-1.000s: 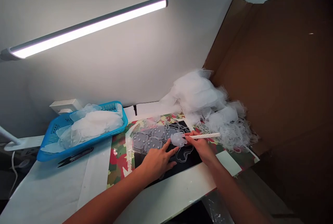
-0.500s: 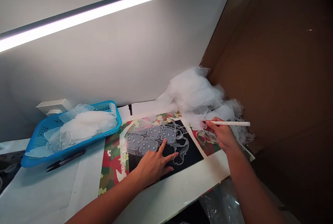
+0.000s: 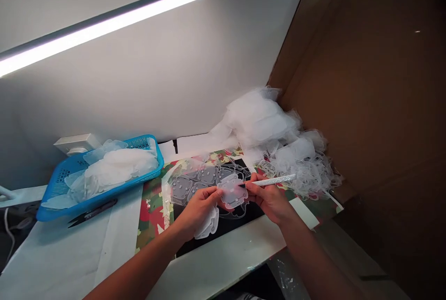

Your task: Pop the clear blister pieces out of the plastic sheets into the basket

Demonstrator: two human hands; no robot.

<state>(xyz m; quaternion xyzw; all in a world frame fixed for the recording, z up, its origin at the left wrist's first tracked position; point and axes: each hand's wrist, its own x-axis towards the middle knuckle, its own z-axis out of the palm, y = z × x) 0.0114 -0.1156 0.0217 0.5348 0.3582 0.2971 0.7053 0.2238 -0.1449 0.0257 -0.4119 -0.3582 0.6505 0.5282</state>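
Head view: our left hand [image 3: 198, 211] and right hand [image 3: 268, 200] are close together, pinching a clear plastic piece [image 3: 232, 191] above a black mat [image 3: 223, 223]. The right also grips a white stick [image 3: 273, 179], and a second plastic piece [image 3: 209, 223] dangles below the left. We judge that a slipping stick could tear the thin plastic, or that nearby plastic strands [image 3: 299, 174] could snag it.

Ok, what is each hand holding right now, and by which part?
The left hand pinches the left edge of a clear plastic piece. The right hand holds its right edge, plus a white pen-like stick near the stick's left end.
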